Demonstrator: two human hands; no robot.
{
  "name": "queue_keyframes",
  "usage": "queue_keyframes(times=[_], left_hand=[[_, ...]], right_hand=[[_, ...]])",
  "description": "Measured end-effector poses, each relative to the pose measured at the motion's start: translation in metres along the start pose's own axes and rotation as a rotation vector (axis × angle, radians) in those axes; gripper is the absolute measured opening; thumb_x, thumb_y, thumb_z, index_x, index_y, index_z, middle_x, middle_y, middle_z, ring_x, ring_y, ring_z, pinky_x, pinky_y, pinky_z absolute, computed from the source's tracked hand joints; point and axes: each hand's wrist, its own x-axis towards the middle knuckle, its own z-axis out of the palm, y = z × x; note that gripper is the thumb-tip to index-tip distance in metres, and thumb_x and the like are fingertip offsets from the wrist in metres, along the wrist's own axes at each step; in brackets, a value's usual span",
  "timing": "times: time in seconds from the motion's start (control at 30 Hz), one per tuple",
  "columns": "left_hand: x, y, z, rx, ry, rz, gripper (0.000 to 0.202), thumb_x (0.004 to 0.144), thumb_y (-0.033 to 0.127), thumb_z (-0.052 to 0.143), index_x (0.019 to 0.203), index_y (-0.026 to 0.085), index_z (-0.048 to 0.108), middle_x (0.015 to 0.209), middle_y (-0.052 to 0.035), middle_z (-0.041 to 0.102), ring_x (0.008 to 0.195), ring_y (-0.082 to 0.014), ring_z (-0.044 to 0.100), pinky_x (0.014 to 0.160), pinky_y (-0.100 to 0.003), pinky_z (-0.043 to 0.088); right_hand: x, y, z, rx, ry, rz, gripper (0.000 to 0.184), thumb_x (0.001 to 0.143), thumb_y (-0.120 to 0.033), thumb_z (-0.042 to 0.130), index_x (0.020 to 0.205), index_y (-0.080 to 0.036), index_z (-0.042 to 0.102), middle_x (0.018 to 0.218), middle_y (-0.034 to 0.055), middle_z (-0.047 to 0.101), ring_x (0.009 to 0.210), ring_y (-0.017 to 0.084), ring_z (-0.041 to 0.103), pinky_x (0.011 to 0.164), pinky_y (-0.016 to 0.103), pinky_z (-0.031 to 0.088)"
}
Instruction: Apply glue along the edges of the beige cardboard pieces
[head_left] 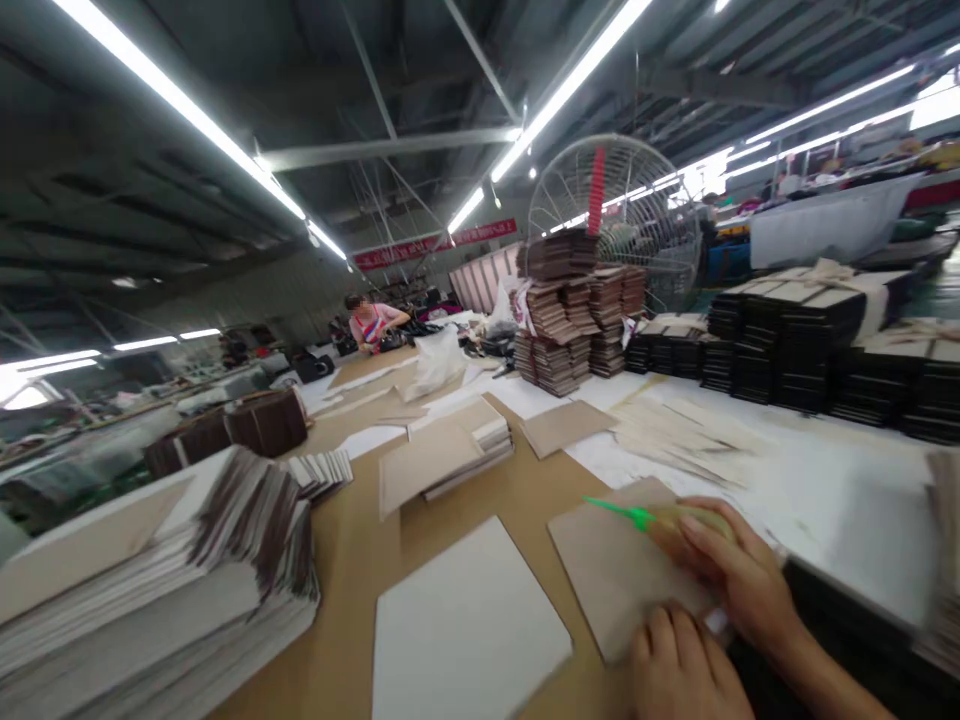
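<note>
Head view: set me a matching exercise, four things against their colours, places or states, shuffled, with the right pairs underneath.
Column one
1. Tool tip
2. Right hand
3. White sheet
4. Fan

Column two
A. lying flat in the foreground
B. partly hidden by the brown stacks
C. bright green
D. holding the tool

Pairs: 1-C, 2-D, 3-A, 4-B

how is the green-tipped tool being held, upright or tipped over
Tipped over: the green-tipped tool lies nearly level in the right hand, its green tip pointing toward the picture's left.
</note>
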Motion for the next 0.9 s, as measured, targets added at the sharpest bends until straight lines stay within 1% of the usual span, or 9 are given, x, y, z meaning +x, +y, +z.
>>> queue_keyframes(times=[0.03, 0.07, 0.13, 0.23, 0.33, 0.43, 0.6, 0.77, 0.9], left_hand=[[0.001, 0.005, -0.017, -0.062, -0.009, -0.049, 0.03, 0.082, 0.031, 0.062, 0.104, 0.013, 0.071, 0.101, -0.0159, 0.069, 0.093, -0.0288, 0.06, 0.072, -0.044, 0.05], [0.002, 0.008, -0.032, -0.114, -0.066, -0.089, 0.044, 0.084, 0.038, 0.061, 0.116, 0.009, 0.065, 0.114, -0.0167, 0.066, 0.105, -0.0307, 0.057, 0.083, -0.046, 0.05], [0.003, 0.004, -0.05, -0.165, -0.181, -0.063, 0.052, 0.088, 0.042, 0.055, 0.127, 0.006, 0.056, 0.125, -0.0176, 0.061, 0.113, -0.0301, 0.054, 0.093, -0.045, 0.047], [-0.004, -0.004, -0.05, -0.241, -0.237, -0.037, 0.053, 0.093, 0.034, 0.048, 0.136, 0.003, 0.047, 0.138, -0.0189, 0.052, 0.124, -0.0313, 0.047, 0.104, -0.046, 0.039], [-0.018, -0.004, -0.04, -0.251, -0.231, 0.003, 0.056, 0.091, 0.028, 0.05, 0.14, 0.001, 0.041, 0.144, -0.0198, 0.045, 0.133, -0.0343, 0.039, 0.112, -0.048, 0.029], [-0.025, -0.001, -0.035, -0.229, -0.207, 0.014, 0.056, 0.089, 0.028, 0.053, 0.138, 0.001, 0.044, 0.14, -0.0199, 0.049, 0.133, -0.0357, 0.039, 0.114, -0.049, 0.026], [-0.024, -0.002, -0.036, -0.214, -0.199, 0.034, 0.052, 0.09, 0.027, 0.051, 0.135, 0.001, 0.048, 0.132, -0.0207, 0.056, 0.123, -0.0322, 0.05, 0.11, -0.046, 0.033], [-0.022, -0.004, -0.038, -0.22, -0.201, 0.043, 0.052, 0.089, 0.025, 0.051, 0.135, 0.0, 0.046, 0.128, -0.0223, 0.058, 0.114, -0.0318, 0.054, 0.101, -0.047, 0.041], [-0.022, -0.004, -0.038, -0.227, -0.193, 0.04, 0.051, 0.09, 0.024, 0.05, 0.135, -0.001, 0.046, 0.127, -0.0213, 0.058, 0.114, -0.0316, 0.053, 0.1, -0.046, 0.042]], right_hand=[[0.0, -0.006, -0.001, -0.019, -0.025, 0.02, 0.019, 0.086, -0.042, 0.061, 0.092, -0.024, 0.062, 0.063, 0.0027, 0.06, 0.046, 0.022, 0.055, 0.035, 0.032, 0.042], [0.0, -0.01, -0.004, -0.05, -0.045, 0.052, 0.022, 0.085, -0.044, 0.061, 0.094, -0.024, 0.061, 0.065, 0.0015, 0.059, 0.049, 0.021, 0.054, 0.039, 0.032, 0.043], [0.0, -0.015, -0.013, -0.113, -0.098, 0.114, 0.028, 0.084, -0.046, 0.063, 0.099, -0.022, 0.059, 0.072, 0.0007, 0.06, 0.059, 0.02, 0.056, 0.05, 0.032, 0.046], [-0.001, -0.024, -0.03, -0.178, -0.246, 0.169, 0.037, 0.076, -0.046, 0.072, 0.101, -0.021, 0.06, 0.084, 0.001, 0.062, 0.072, 0.019, 0.056, 0.063, 0.03, 0.046], [-0.002, -0.041, -0.039, -0.214, -0.462, 0.15, 0.036, 0.078, -0.044, 0.073, 0.102, -0.02, 0.061, 0.09, 0.0023, 0.063, 0.076, 0.02, 0.056, 0.065, 0.03, 0.044], [-0.001, -0.049, -0.038, -0.245, -0.627, 0.086, 0.033, 0.084, -0.042, 0.068, 0.106, -0.02, 0.058, 0.091, 0.0027, 0.061, 0.074, 0.019, 0.056, 0.061, 0.028, 0.043], [0.004, -0.047, -0.029, -0.346, -0.76, -0.002, 0.032, 0.086, -0.043, 0.066, 0.105, -0.02, 0.057, 0.088, 0.002, 0.059, 0.073, 0.017, 0.052, 0.063, 0.028, 0.039], [0.007, -0.048, -0.024, -0.43, -0.839, -0.032, 0.029, 0.087, -0.044, 0.064, 0.102, -0.02, 0.058, 0.084, 0.0008, 0.057, 0.071, 0.016, 0.05, 0.063, 0.027, 0.037], [0.008, -0.052, -0.021, -0.454, -0.858, -0.022, 0.029, 0.087, -0.043, 0.064, 0.103, -0.02, 0.057, 0.085, 0.001, 0.057, 0.072, 0.016, 0.051, 0.064, 0.027, 0.038]])
